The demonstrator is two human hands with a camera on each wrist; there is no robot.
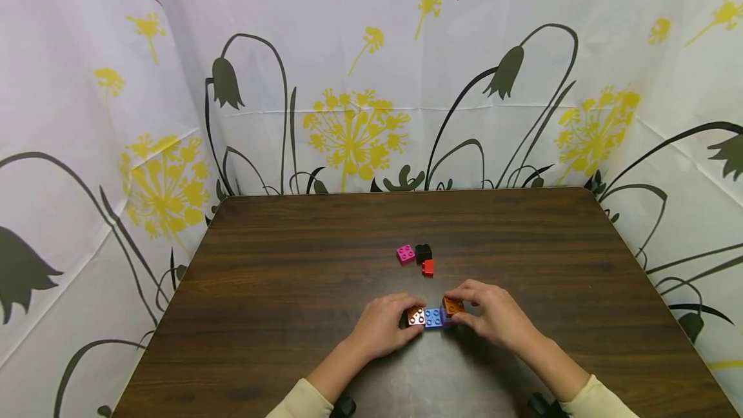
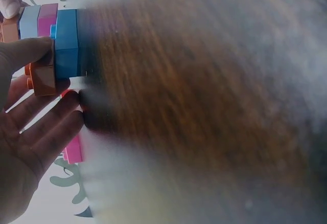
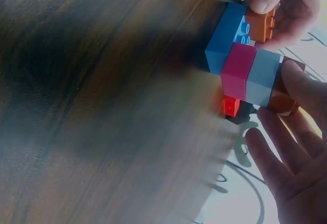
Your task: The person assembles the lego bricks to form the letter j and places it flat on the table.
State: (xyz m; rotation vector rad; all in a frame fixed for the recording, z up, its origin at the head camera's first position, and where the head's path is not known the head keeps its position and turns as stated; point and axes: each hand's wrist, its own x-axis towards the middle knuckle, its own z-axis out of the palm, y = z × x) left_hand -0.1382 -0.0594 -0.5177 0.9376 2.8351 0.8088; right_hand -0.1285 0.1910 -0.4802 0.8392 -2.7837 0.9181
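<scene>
A long blue brick (image 1: pixel 433 318) lies on the table between the two hands. On its left end sits an orange toy brick (image 1: pixel 416 316), pinched by my left hand (image 1: pixel 380 324) between thumb and finger. Over the blue brick's right end rises a stack: a magenta brick (image 3: pixel 238 70), a pale blue-grey brick (image 3: pixel 262 78) and another orange brick (image 1: pixel 453 306) on top. My right hand (image 1: pixel 499 316) pinches that top orange brick between thumb and fingers. In both wrist views the other fingers reach out beside the bricks.
Farther back on the dark wooden table (image 1: pixel 290 250) lie a pink brick (image 1: pixel 406 254), a black brick (image 1: pixel 424 253) and a small red brick (image 1: pixel 427 268), close together. Behind the table's far edge hangs a white curtain (image 1: pixel 360 37) with a flower print.
</scene>
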